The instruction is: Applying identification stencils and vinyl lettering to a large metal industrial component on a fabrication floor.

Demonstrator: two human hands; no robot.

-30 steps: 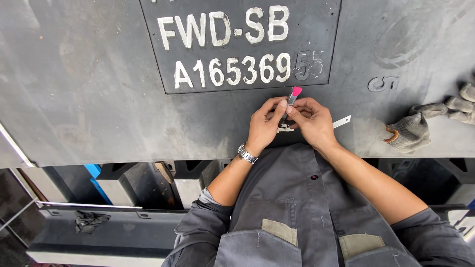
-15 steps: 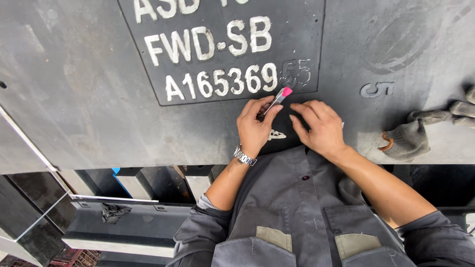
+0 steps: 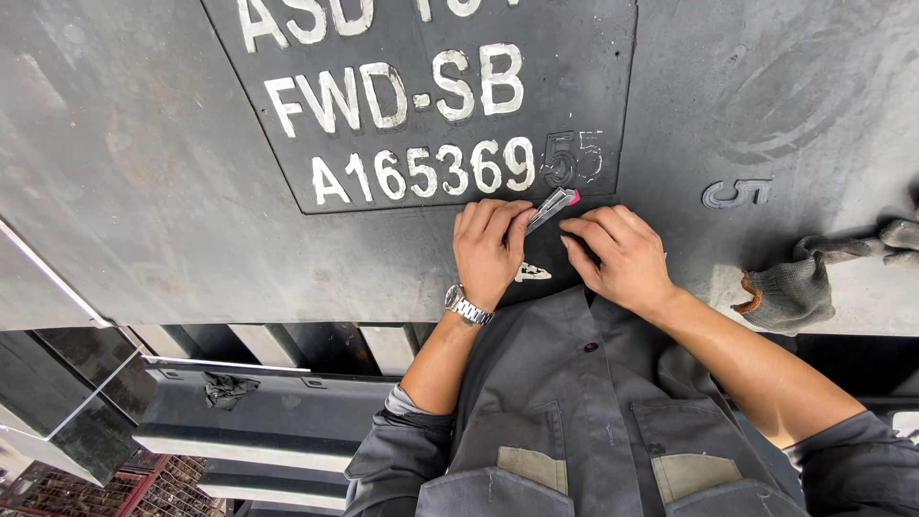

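Two hands on my steel plate [image 3: 144, 191]: left hand [image 3: 490, 251] fingers pinch one pink-tipped knife [image 3: 553, 206] at twelve o'clock; right hand [image 3: 617, 257] lies released. One glove [image 3: 790, 287] at three o'clock.

Left hand [image 3: 490, 251] is sliding leftward, carrying the pink-capped knife [image 3: 552, 207] away from the right hand [image 3: 617, 257]. Hands, formerly touching, are now separating. A white cut scrap [image 3: 531, 274] is now showing on the surface [image 3: 144, 191] between them.
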